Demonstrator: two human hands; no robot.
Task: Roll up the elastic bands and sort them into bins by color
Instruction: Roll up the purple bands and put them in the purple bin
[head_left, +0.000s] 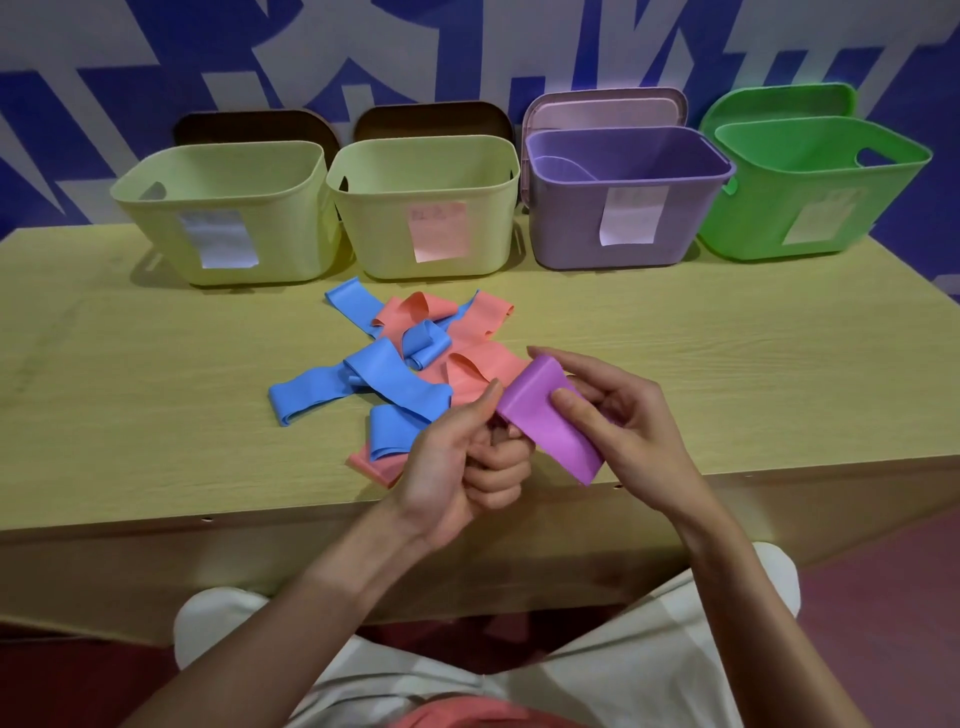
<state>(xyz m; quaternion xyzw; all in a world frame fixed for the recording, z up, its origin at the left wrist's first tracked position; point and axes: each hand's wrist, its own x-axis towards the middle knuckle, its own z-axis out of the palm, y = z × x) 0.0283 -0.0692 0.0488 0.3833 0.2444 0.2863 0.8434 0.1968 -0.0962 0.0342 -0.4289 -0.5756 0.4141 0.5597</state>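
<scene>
Purple elastic band (550, 421) sits flat between both hands just above the near edge of the wooden table (130, 395). The left hand (462, 467) has its fingers curled, pinching the band's left end with the thumb, and the right hand (618, 415) pinches the right side, thumb on top and fingers behind. Just beyond the hands lies a tangled heap of blue bands (379, 374) and salmon-pink bands (483, 369), overlapping one another, between the hands and the bins.

Four bins stand in a row along the far edge. The left yellow bin (223, 213) carries a white paper label, its writing too faint to read. The second yellow bin (426, 208) has a pinkish label with faint, unreadable marks. The purple bin (623, 202) and the green bin (810, 192) each bear a pale label, also illegible. Something pale purple shows inside the purple bin; what the others hold cannot be seen. Lids lean behind them against a blue-and-white wall.
</scene>
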